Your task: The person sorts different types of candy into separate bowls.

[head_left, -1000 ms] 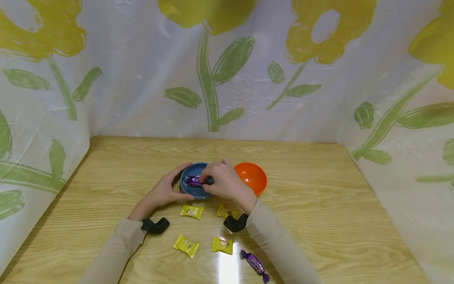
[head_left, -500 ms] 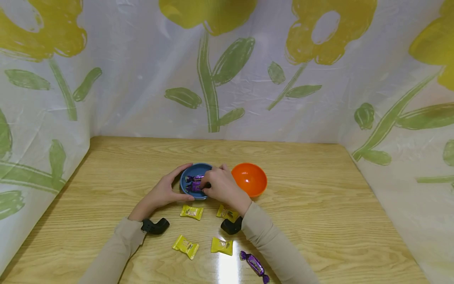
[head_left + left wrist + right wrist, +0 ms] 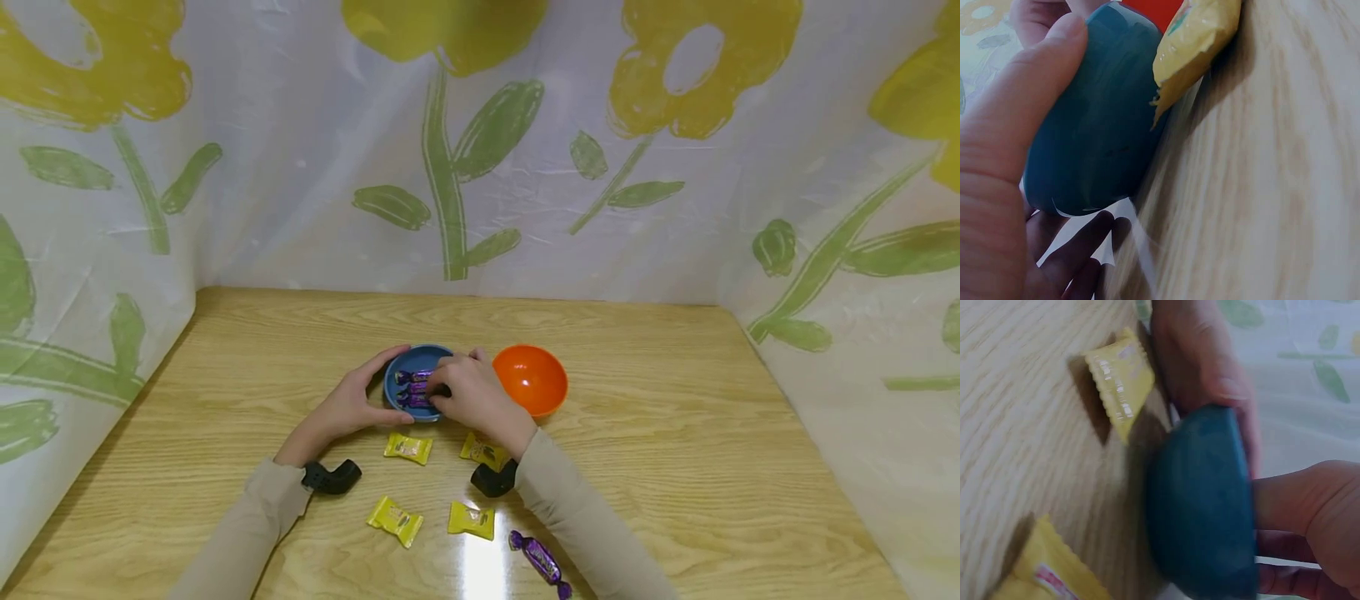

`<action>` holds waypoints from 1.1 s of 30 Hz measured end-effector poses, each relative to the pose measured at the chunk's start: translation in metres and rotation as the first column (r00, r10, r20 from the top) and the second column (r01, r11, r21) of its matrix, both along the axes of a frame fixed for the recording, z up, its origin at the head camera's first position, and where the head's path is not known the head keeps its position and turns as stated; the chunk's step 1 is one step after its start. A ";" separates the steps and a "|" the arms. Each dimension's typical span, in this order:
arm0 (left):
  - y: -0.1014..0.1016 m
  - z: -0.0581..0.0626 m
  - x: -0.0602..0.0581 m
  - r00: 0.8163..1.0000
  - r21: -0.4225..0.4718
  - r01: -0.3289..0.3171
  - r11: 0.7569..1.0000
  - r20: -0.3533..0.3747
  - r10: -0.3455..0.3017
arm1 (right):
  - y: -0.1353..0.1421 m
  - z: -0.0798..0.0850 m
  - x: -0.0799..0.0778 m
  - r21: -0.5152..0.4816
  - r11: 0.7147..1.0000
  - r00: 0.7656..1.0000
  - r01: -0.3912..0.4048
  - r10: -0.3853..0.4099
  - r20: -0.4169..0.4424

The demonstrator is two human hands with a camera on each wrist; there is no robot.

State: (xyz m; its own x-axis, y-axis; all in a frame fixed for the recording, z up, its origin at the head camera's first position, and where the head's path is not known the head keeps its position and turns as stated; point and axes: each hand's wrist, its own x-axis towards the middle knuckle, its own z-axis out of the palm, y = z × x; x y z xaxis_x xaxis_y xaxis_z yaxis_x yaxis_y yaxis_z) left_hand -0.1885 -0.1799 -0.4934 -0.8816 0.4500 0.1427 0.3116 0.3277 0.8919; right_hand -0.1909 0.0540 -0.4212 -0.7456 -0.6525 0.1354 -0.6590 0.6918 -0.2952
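Observation:
My left hand [image 3: 347, 406] holds the blue bowl [image 3: 412, 361] from its left side, thumb along the near wall and fingers round the far side. Inside the bowl lie three purple twist-wrapped candies [image 3: 414, 389], side by side. The right hand [image 3: 480, 398] reaches in over the bowl's right rim, its curled thumb and fingers pinching at the right ends of the candies. Those ends are covered by the fingers. In the right wrist view, the bowl's wall [image 3: 1200, 500] hides the fingertips.
Right beside the blue bowl stands an orange bowl [image 3: 531, 379]. Several yellow wrapped candies, one front left [image 3: 395, 521], lie on the wooden table [image 3: 675, 433] before the bowls. Another purple candy [image 3: 542, 562] lies near the right forearm. Flower-printed cloth [image 3: 300, 167] encloses the table.
The right hand has shifted slightly within the bowl, and more purple candies show there, now three in a row. The left hand keeps its hold on the bowl.

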 end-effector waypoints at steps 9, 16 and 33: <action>0.001 0.000 -0.001 1.000 0.019 -0.006 1.000 -0.004 0.006 | 0.022 0.025 0.016 -0.122 0.992 0.999 -0.027 0.021 -0.050; 0.005 0.010 0.002 1.000 0.013 -0.007 1.000 0.001 0.007 | 0.046 0.045 0.036 -0.221 0.974 0.987 -0.056 0.020 -0.159; 0.001 -0.002 -0.001 1.000 0.001 -0.018 1.000 -0.005 0.018 | 0.110 0.045 0.089 -0.209 0.977 0.986 -0.033 -0.002 -0.167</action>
